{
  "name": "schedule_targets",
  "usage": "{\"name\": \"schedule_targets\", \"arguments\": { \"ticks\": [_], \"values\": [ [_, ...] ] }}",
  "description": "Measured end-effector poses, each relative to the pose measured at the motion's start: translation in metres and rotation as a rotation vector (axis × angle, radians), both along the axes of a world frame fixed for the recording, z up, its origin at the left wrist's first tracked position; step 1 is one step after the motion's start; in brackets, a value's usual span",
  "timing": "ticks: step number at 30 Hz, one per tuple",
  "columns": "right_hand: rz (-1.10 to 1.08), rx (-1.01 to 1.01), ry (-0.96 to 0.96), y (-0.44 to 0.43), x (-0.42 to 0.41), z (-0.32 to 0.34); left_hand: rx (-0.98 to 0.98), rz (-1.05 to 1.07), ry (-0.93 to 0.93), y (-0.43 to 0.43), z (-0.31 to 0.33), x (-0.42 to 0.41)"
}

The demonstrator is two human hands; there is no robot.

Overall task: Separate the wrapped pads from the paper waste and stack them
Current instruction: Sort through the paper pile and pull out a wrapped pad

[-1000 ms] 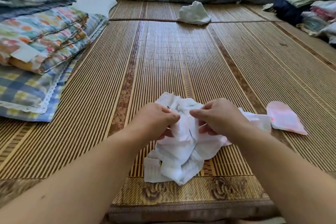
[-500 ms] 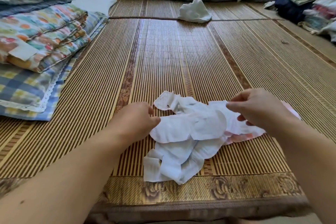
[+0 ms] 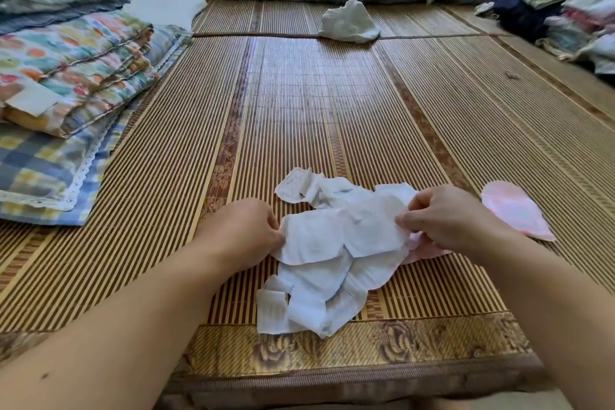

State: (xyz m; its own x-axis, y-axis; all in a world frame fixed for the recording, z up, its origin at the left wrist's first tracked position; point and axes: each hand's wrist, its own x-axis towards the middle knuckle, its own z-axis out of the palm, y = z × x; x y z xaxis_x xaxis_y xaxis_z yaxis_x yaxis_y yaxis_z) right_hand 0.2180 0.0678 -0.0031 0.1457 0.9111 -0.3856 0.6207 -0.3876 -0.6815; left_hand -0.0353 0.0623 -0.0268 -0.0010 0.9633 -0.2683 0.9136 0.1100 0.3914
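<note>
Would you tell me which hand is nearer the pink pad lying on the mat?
Right. The right hand sits just beside the pink pad; the left hand is across the white paper pile.

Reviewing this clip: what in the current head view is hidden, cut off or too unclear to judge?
- How many pieces make up the white paper pile: the layers overlap.
- The pink item under the right hand: only an edge shows, so whether it is a pad is unclear.
- Left hand fingertips: tucked behind the sheet's edge.
- Clothes heap far right: cut off by the frame and blurred.
</note>
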Motion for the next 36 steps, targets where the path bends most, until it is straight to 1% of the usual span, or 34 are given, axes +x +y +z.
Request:
{"name": "schedule_targets", "arguments": {
  "ticks": [1,2,4,6,7,9,10,12,18,21,22,25,27,29,30,31,33,35,36],
  "values": [
    [0.022,0.073,-0.054,0.000,0.000,0.001,0.027,0.002,-0.041,0.000,0.002,0.002],
    [0.053,0.172,-0.106,-0.001,-0.001,0.003,0.050,0.019,-0.127,0.000,0.005,0.003],
    [0.112,0.391,-0.123,-0.004,-0.008,0.007,0.041,0.108,-0.438,0.000,0.010,0.005],
    [0.147,0.573,-0.050,-0.010,-0.022,0.012,-0.048,0.177,-0.794,-0.002,0.015,0.010],
    [0.172,0.625,-0.008,-0.013,-0.030,0.014,-0.078,0.183,-0.919,-0.004,0.018,0.013],
    [0.245,0.668,0.034,-0.018,-0.047,0.014,-0.109,0.171,-1.085,-0.006,0.022,0.019],
    [0.283,0.688,0.022,-0.021,-0.054,0.013,-0.114,0.162,-1.142,-0.007,0.024,0.022],
    [0.321,0.746,-0.020,-0.024,-0.064,0.009,-0.107,0.132,-1.195,-0.008,0.027,0.025],
    [0.382,0.768,-0.022,-0.024,-0.065,0.007,-0.087,0.045,-1.125,-0.012,0.030,0.019],
    [0.428,0.705,0.029,-0.025,-0.063,0.006,-0.082,0.022,-1.087,-0.013,0.029,0.017],
    [0.447,0.671,0.059,-0.026,-0.062,0.006,-0.080,0.032,-1.105,-0.013,0.029,0.017],
    [0.439,0.569,0.077,-0.027,-0.060,0.002,-0.090,0.153,-1.256,-0.011,0.031,0.018],
    [0.394,0.580,0.074,-0.026,-0.059,0.001,-0.077,0.192,-1.334,-0.011,0.036,0.021],
    [0.293,0.619,0.123,-0.020,-0.050,0.002,-0.039,0.151,-1.373,-0.012,0.038,0.024],
    [0.215,0.621,0.177,-0.015,-0.040,0.003,-0.010,0.111,-1.345,-0.013,0.037,0.026],
    [0.124,0.613,0.236,-0.010,-0.027,0.005,0.036,0.064,-1.263,-0.015,0.036,0.027],
    [-0.101,0.596,0.308,0.001,0.006,0.007,0.158,-0.037,-0.975,-0.016,0.029,0.029],
    [-0.348,0.582,0.309,0.012,0.048,0.003,0.257,-0.114,-0.677,-0.016,0.019,0.030],
    [-0.461,0.567,0.302,0.016,0.071,0.000,0.285,-0.141,-0.574,-0.016,0.015,0.031]
  ]
}}
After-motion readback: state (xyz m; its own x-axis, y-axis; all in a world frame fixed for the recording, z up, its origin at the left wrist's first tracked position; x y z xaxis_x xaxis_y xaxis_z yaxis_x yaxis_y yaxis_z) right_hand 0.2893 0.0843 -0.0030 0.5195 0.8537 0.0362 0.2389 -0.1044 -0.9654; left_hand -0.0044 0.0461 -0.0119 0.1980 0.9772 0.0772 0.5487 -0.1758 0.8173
